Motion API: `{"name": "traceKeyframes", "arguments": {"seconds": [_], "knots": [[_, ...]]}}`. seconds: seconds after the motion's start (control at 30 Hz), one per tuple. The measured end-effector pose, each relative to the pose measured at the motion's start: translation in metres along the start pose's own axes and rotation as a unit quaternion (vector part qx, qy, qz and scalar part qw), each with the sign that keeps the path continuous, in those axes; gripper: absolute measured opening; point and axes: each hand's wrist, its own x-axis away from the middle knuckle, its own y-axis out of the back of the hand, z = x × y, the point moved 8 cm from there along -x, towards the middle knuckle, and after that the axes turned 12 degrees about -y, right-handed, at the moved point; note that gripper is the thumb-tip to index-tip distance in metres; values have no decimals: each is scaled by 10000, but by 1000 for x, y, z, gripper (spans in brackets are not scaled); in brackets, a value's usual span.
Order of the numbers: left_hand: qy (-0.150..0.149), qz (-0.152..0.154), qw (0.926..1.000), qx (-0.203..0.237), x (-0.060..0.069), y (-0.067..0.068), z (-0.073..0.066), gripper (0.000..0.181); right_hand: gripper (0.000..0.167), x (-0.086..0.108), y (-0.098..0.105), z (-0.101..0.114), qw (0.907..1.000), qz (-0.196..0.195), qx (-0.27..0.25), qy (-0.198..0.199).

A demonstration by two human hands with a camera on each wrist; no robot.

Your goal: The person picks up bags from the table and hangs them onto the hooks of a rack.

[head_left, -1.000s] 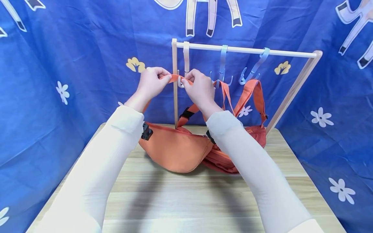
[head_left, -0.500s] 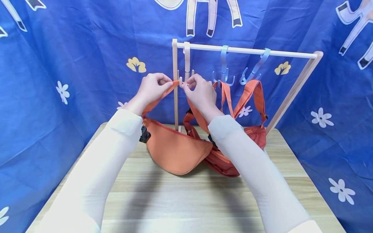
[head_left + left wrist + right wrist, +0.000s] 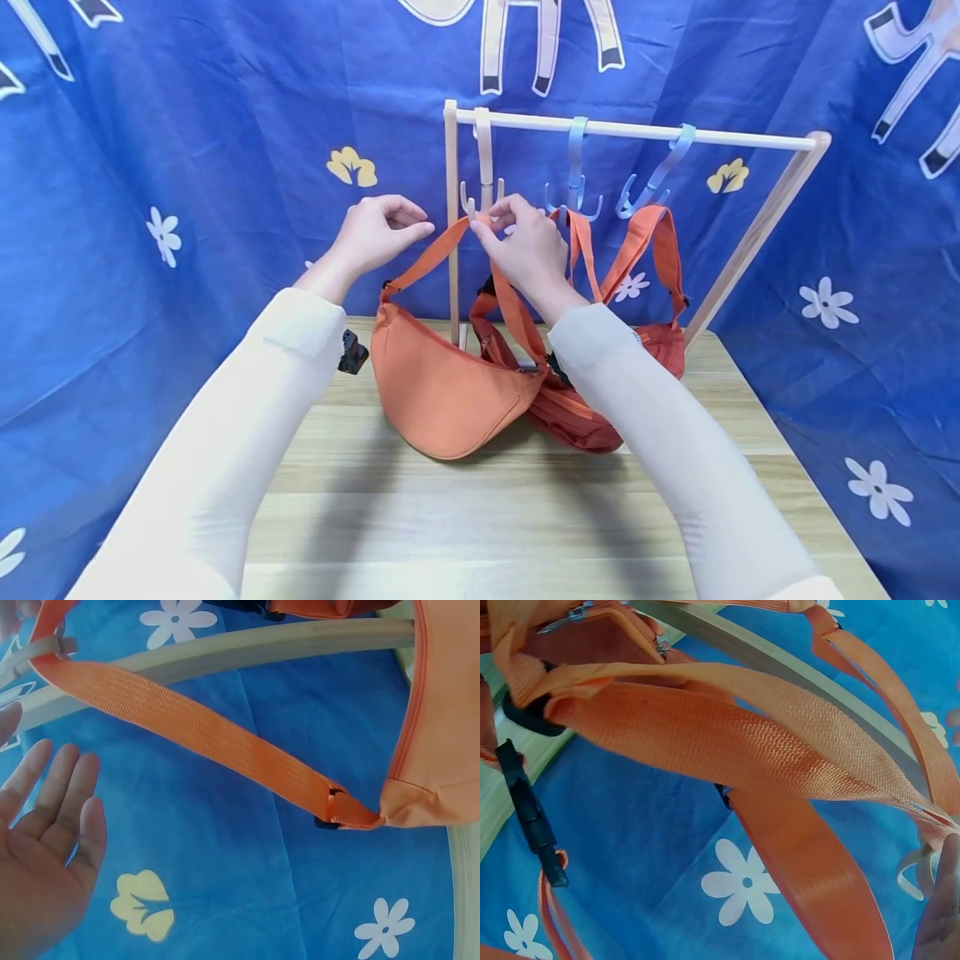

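Observation:
An orange crescent-shaped shoulder bag (image 3: 450, 383) hangs low by its orange strap (image 3: 431, 254), its bottom close to the tabletop. The strap's top passes over a prong of the beige hook (image 3: 485, 158). My right hand (image 3: 528, 250) pinches the strap between thumb and forefinger beside that prong; only its edge shows in the right wrist view. My left hand (image 3: 378, 233) is left of the strap, apart from it, thumb and fingers spread with nothing between them. In the left wrist view, the left hand (image 3: 49, 832) shows its bare palm beneath the strap (image 3: 195, 735).
A wooden rack (image 3: 738, 242) with a white rail (image 3: 630, 129) carries two blue hooks (image 3: 576, 158) further right. A red bag (image 3: 573, 417) with orange straps (image 3: 637, 242) hangs there, partly behind my right forearm. A blue patterned curtain surrounds the wooden tabletop (image 3: 420, 533).
My left hand has let go of the strap and moved left and slightly down. The strap has come down onto the beige hook, and the orange bag has swung and sunk slightly.

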Motion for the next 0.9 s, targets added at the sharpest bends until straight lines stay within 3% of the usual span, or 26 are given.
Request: {"name": "traceKeyframes", "arguments": {"seconds": [0.47,0.9], "knots": [[168,131,9998,-30,21,11,2,35,32,12,17,-9,9989,354,-319,25],[359,156,9989,-244,57,28,6,42,31,26,61,-41,9993,352,-88,44]]}}
